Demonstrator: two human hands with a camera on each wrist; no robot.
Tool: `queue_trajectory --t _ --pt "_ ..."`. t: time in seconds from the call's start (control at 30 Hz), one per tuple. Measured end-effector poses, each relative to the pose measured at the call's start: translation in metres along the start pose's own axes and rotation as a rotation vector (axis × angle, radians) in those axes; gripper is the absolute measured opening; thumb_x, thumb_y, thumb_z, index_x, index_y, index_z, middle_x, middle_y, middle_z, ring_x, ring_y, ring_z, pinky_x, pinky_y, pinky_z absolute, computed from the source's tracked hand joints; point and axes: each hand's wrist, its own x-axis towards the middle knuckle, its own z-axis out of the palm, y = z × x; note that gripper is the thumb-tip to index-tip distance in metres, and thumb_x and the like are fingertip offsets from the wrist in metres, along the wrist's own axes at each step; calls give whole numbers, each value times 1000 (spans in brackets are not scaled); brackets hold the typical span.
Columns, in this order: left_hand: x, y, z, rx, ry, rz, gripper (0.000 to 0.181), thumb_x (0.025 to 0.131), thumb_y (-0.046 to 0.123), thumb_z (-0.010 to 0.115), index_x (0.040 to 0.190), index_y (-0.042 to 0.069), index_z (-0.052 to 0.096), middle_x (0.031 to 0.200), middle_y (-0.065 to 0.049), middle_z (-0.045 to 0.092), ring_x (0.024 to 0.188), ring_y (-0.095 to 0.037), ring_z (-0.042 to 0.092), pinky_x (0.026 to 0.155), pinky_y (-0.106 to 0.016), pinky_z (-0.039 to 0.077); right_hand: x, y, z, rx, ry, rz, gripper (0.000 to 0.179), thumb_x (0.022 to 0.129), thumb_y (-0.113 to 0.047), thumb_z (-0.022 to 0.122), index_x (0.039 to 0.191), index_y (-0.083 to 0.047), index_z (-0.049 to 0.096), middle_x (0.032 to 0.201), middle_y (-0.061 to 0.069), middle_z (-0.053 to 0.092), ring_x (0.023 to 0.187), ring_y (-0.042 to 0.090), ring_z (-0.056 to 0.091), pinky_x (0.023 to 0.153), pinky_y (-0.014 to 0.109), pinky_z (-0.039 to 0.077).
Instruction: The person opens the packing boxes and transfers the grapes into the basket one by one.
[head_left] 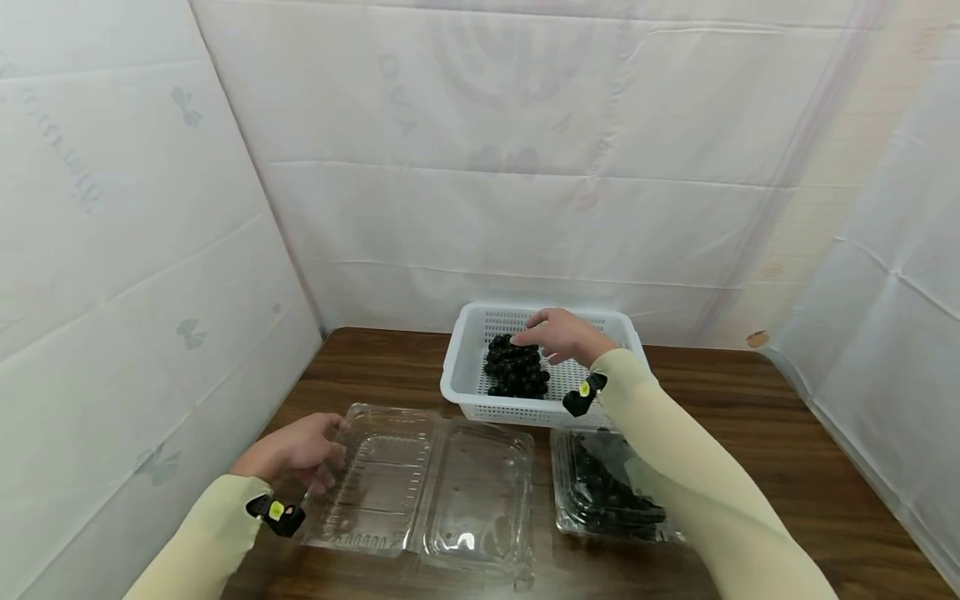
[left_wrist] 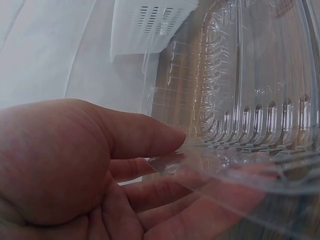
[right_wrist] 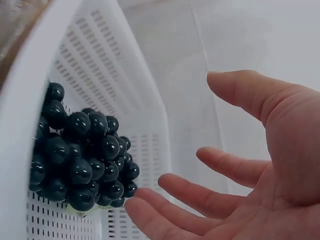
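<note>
A clear plastic clamshell box (head_left: 386, 479) lies unfolded on the table, its base on the left and its lid on the right. My left hand (head_left: 303, 450) pinches the box's left rim, thumb on top and fingers underneath, as the left wrist view shows. Over the white slotted basket (head_left: 480, 408) my right hand (head_left: 562, 336) hovers with its fingers spread and nothing in them. A bunch of dark grapes (right_wrist: 82, 155) lies in the basket, just beyond the right fingertips.
Right of the unfolded box stands a closed clear clamshell (head_left: 600, 492) with dark grapes inside, partly hidden by the right forearm. The brown wooden table (head_left: 382, 358) is bounded by pale sheeting (head_left: 450, 208) at the back and both sides.
</note>
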Motion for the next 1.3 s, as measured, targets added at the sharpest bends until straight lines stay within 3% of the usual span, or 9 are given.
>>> queue_trajectory --t 0.13,0.27,0.37,0.57,0.73,0.87,1.03,1.17,1.3 --pt "0 -2 -2 5 5 -3 43 101 0 55 142 -6 43 102 -21 67 66 -28 69 56 -42 60 -16 2 4 -38 -24 -42 62 95 -39 74 146 -11 51 132 19 59 98 29 62 76 35 57" --pt "1 -3 -6 8 11 -8 44 101 1 55 143 -5 43 105 -21 68 69 -29 70 58 -43 61 -30 9 8 -66 -33 -77 62 94 -41 74 144 -10 54 144 19 58 117 37 66 83 37 61" --pt "0 -1 -9 41 24 -3 45 103 5 54 145 -6 41 107 -21 70 72 -30 71 60 -44 61 -40 14 10 -61 -31 -110 60 95 -40 73 143 -9 55 143 19 59 121 40 64 87 40 60" --pt "-9 12 -16 284 140 23 52 105 20 57 145 -9 41 118 -27 66 75 -25 69 66 -44 60 -57 28 11 -31 1 -163 53 95 -41 73 138 -12 59 137 14 63 120 37 65 96 48 58" --pt "-14 28 -16 485 230 93 64 103 29 60 146 -12 36 132 -36 58 101 -40 68 81 -50 54 -72 40 9 -38 48 -222 50 96 -40 72 136 -14 61 135 16 64 116 33 67 96 53 56" --pt "-18 38 -11 511 285 107 71 102 30 62 147 -15 30 138 -43 47 120 -55 55 90 -58 51 -82 51 8 -89 86 -299 45 97 -39 71 133 -13 63 133 15 65 117 30 67 94 49 57" --pt "-25 47 2 493 381 90 70 101 28 62 148 -14 30 142 -47 36 124 -64 45 95 -66 47 -96 68 13 -116 119 -386 40 98 -34 71 129 -9 66 128 12 68 113 27 69 94 44 58" --pt "-25 55 17 490 442 164 64 101 25 62 147 -12 36 142 -43 38 126 -65 41 97 -69 44 -109 79 19 -114 140 -446 36 99 -33 70 126 -10 68 126 11 69 118 29 67 100 49 55" --pt "-24 62 33 501 487 285 55 99 22 65 141 -10 46 135 -36 47 122 -60 46 96 -66 45 -122 87 25 -161 178 -502 33 99 -36 70 124 -16 69 127 8 69 123 32 64 105 55 51"
